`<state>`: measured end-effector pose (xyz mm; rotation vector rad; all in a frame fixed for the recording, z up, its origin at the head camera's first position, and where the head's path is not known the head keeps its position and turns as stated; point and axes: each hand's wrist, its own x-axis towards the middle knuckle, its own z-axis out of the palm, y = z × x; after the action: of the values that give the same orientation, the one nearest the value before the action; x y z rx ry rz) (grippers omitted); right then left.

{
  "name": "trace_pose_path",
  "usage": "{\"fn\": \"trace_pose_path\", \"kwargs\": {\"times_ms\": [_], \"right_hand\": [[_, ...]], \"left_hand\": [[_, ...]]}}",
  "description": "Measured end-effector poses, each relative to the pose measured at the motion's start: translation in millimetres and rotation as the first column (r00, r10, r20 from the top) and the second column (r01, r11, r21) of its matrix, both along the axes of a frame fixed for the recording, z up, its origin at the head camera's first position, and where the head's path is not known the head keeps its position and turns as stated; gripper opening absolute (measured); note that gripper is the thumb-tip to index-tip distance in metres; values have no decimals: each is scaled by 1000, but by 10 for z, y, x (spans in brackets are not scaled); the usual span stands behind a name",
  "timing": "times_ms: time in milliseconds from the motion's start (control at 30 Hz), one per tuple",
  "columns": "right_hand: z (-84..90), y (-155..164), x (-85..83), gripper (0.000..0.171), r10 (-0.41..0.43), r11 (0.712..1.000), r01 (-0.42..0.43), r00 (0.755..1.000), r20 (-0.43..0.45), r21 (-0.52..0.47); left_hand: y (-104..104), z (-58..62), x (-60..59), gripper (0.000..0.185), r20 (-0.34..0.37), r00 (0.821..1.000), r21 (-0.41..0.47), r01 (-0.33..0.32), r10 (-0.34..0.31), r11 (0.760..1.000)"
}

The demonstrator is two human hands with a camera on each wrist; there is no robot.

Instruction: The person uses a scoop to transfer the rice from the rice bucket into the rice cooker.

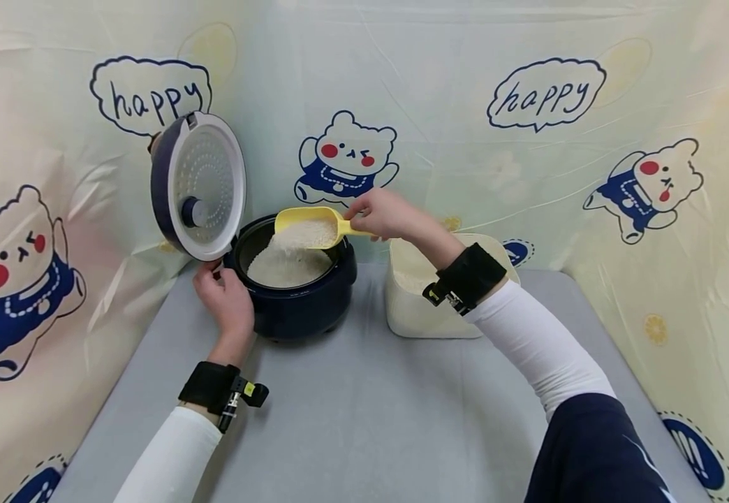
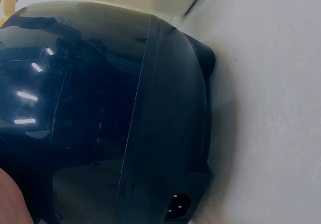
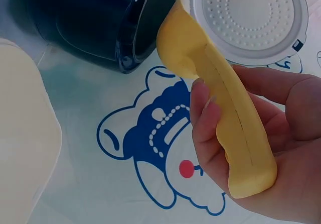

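While tilted over rice cooker (image 1: 295, 293) pot, yellow scoop (image 1: 309, 225) pours rice (image 1: 289, 264), handle grasped in right hand (image 1: 382, 213). Left hand (image 1: 226, 297) braces cooker side, fingers hidden, grip unclear. Risk: steeper tilt spills grains over rim; open lid (image 1: 201, 185) could drop.

A grey tabletop (image 1: 364, 419) fills the lower frame; a pale cartoon-bear "happy" backdrop sheet (image 1: 528, 126) spans the top
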<state>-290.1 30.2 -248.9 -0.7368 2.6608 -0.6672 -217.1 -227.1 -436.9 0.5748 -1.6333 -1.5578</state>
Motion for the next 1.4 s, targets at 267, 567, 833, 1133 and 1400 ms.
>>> {"fn": "trace_pose_path", "kwargs": {"times_ms": [267, 567, 833, 1133, 1400], "right_hand": [[-64, -10, -2, 30, 12, 1000, -11, 989, -147, 5], [-212, -29, 15, 32, 6, 998, 16, 948, -319, 65], [-260, -38, 29, 31, 10, 998, 17, 899, -439, 57], [-354, -11, 64, 33, 38, 998, -9, 829, -558, 55], [-429, 38, 64, 33, 54, 998, -53, 793, -607, 19]], "left_hand": [[5, -8, 6, 34, 4, 1000, 7, 0, 0, 1000], [11, -40, 18, 33, 15, 1000, -9, -11, 11, 1000], [32, -21, 31, 35, 17, 1000, 13, 2, -2, 1000], [32, -8, 29, 35, 15, 1000, 20, 12, -12, 1000], [20, 14, 21, 35, 12, 1000, 27, 25, -25, 999]]}}
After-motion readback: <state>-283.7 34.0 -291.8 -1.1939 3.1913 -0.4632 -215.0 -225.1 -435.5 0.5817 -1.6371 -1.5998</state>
